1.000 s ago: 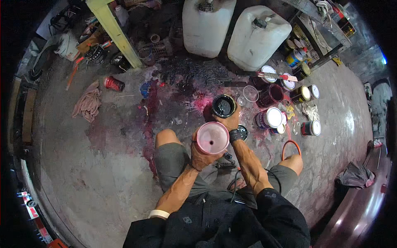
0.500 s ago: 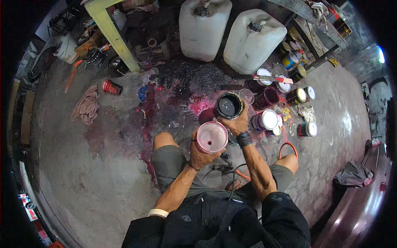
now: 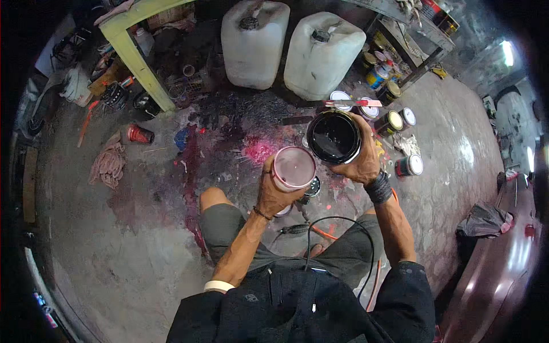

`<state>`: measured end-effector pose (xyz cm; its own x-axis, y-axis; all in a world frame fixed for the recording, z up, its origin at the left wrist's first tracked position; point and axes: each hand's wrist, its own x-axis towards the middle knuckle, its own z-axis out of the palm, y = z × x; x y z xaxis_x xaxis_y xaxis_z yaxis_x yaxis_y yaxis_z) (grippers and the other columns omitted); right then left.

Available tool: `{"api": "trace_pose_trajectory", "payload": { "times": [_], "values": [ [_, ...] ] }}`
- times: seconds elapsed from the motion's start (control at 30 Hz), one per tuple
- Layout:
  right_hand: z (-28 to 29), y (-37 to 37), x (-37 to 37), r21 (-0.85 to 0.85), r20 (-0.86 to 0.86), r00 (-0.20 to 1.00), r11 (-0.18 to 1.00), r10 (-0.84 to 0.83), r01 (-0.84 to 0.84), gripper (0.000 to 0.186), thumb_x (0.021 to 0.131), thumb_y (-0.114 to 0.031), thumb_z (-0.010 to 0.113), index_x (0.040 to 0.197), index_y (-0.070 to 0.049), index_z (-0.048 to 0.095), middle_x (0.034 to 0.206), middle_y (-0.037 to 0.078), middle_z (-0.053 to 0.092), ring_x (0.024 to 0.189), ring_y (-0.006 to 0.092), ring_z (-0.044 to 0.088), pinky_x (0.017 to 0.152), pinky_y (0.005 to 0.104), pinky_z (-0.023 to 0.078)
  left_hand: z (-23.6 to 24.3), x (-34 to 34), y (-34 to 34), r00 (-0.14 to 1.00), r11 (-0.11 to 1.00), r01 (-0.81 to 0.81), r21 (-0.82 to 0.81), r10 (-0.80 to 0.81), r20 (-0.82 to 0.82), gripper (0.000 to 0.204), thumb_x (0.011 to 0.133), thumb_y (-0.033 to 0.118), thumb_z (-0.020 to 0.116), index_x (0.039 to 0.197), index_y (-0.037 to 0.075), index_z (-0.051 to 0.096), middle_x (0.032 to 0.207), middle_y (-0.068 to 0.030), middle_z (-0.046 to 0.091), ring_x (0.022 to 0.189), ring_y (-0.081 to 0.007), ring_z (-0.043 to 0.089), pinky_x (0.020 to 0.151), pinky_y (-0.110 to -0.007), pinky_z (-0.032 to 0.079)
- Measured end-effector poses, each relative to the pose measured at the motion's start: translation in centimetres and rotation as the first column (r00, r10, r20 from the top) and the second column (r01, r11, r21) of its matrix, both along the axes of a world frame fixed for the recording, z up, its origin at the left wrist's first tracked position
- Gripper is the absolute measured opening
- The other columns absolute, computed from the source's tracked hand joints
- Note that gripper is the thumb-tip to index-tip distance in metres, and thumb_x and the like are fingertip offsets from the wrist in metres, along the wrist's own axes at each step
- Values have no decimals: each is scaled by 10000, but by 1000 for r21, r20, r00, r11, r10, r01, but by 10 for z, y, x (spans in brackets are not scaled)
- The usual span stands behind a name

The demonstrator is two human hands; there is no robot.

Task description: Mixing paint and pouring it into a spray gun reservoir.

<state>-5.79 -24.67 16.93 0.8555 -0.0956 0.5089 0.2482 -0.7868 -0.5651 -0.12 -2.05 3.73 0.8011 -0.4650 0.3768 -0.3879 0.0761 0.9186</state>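
My left hand (image 3: pixel 272 193) is wrapped round a translucent mixing cup (image 3: pixel 294 166) with a pinkish rim. A pale pink-grey surface shows inside the cup; I cannot tell whether it is liquid or the bottom. Close beside it, my right hand (image 3: pixel 366 161) grips an open paint can (image 3: pixel 334 137) from its right side. The can is black inside, with a dark, glossy surface, and its mouth faces up towards me. Cup and can are held over the stained floor in front of my knees. Below the cup, a black round part (image 3: pixel 313 187) is partly hidden.
Paint cans (image 3: pixel 390 122) stand on the right, with a flat strip (image 3: pixel 366 103) lying across some lids. Two white jerrycans (image 3: pixel 255 46) stand ahead beside a yellow-green metal leg (image 3: pixel 140 63). A red cup (image 3: pixel 140 134) and a rag (image 3: pixel 107 164) lie left. An orange hose (image 3: pixel 326 232) runs between my legs.
The can in my right hand has come up closer and to the right, looking larger. The cup in my left hand has moved slightly forward. The floor scene has shifted left in view.
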Motion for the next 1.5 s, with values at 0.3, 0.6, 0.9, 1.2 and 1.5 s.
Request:
{"api": "trace_pose_trajectory", "payload": {
  "times": [0.3,0.6,0.9,1.2,1.5],
  "values": [
    [18,-7,-18,-242,-36,999,970,-28,18,1115,492,-206,937,1443,-47,376,1391,183,534,1295,378,508,1120,496,371,2,-4,-13,998,999,53,-13,-53,44,1011,594,237,948,1399,53,366,1272,-162,535,1176,-314,559,1010,-433,464],
    [20,-4,-19,-394,15,1000,919,-11,16,1145,448,-247,936,1438,-65,388,1427,151,517,1356,352,467,1165,554,292,4,-3,-13,997,995,61,-78,-57,43,1007,602,239,944,1400,41,363,1289,-152,542,1184,-304,563,1020,-420,460],
    [30,6,-16,-533,16,1000,846,-20,25,1163,434,-259,944,1440,-91,384,1457,122,489,1371,318,446,1177,549,256,10,-1,-7,995,999,29,-28,-26,101,982,630,201,937,1395,36,344,1291,-165,550,1204,-289,570,1041,-416,462],
    [34,13,-15,-576,3,1000,817,-29,25,1104,510,-306,943,1438,-97,383,1447,122,493,1365,304,449,1181,554,236,11,-3,-6,990,999,-8,-32,12,142,999,622,213,939,1398,22,341,1307,-170,522,1203,-292,567,1033,-417,468],
    [36,17,-16,-605,17,999,796,-26,32,1046,550,-337,928,1427,-104,408,1445,117,494,1363,305,446,1175,565,237,12,-2,-4,994,999,23,-35,-19,106,1015,618,209,940,1410,28,331,1308,-163,532,1206,-290,572,1039,-417,467]
  ]
}}
